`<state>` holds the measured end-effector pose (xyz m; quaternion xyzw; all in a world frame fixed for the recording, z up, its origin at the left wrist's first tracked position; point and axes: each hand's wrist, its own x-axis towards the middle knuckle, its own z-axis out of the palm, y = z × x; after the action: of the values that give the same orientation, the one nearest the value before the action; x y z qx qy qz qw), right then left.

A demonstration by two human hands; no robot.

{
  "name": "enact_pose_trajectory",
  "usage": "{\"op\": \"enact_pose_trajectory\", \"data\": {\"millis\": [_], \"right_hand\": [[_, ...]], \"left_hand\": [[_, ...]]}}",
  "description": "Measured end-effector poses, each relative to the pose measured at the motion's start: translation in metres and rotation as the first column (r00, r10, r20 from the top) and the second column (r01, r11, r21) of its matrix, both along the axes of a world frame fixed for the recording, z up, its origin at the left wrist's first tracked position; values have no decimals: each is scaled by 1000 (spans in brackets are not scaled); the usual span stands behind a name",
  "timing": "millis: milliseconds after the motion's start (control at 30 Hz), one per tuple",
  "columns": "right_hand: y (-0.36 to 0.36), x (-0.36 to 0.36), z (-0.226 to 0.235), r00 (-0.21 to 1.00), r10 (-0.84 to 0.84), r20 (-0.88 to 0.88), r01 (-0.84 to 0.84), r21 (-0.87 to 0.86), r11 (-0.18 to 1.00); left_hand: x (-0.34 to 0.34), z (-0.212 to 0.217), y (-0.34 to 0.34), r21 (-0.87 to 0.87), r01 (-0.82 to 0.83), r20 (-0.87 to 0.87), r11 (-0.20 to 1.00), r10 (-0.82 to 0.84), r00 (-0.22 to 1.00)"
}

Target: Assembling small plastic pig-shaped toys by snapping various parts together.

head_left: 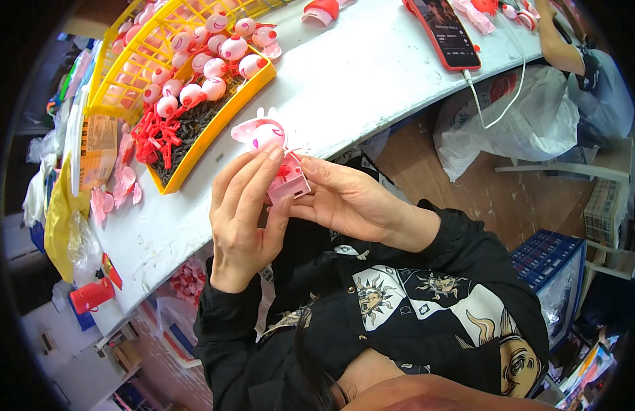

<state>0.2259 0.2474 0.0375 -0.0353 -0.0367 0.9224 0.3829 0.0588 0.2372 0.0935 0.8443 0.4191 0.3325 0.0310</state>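
My left hand (245, 205) and right hand (358, 202) pinch a pink pig toy (288, 178) between half-curled fingers beside the white surface (345, 75).

a toy-assembly workshop, it seems: a pink toy figure (266, 133) in hand at centre, a yellow bin (216, 136) of loose pink parts (233, 48) at upper left, a long white worktable (351, 82), another person's arm (561, 49) at upper right.

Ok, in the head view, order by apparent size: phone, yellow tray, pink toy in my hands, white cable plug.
Largest: yellow tray
Phone and pink toy, partly covered: too alike to rank
Smallest: white cable plug
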Motion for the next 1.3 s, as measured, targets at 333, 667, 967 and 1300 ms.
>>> {"op": "enact_pose_trajectory", "data": {"millis": [333, 667, 967, 1300], "right_hand": [[2, 8, 5, 999, 9, 36, -8, -20, 1000], [0, 6, 4, 1000, 0, 18, 0, 3, 1000], [-5, 5, 6, 997, -20, 72, 19, 13, 1000], [-3, 1, 4, 995, -2, 97, 0, 25, 1000]], "left_hand": [[-52, 10, 5, -44, -334, 374, 941, 326, 868], [-73, -35, 0, -191, -531, 95, 825, 554, 827], [-79, -47, 7, -305, -505, 180, 807, 570, 802], [-58, -39, 10, -250, -469, 154, 847, 513, 845]]}}
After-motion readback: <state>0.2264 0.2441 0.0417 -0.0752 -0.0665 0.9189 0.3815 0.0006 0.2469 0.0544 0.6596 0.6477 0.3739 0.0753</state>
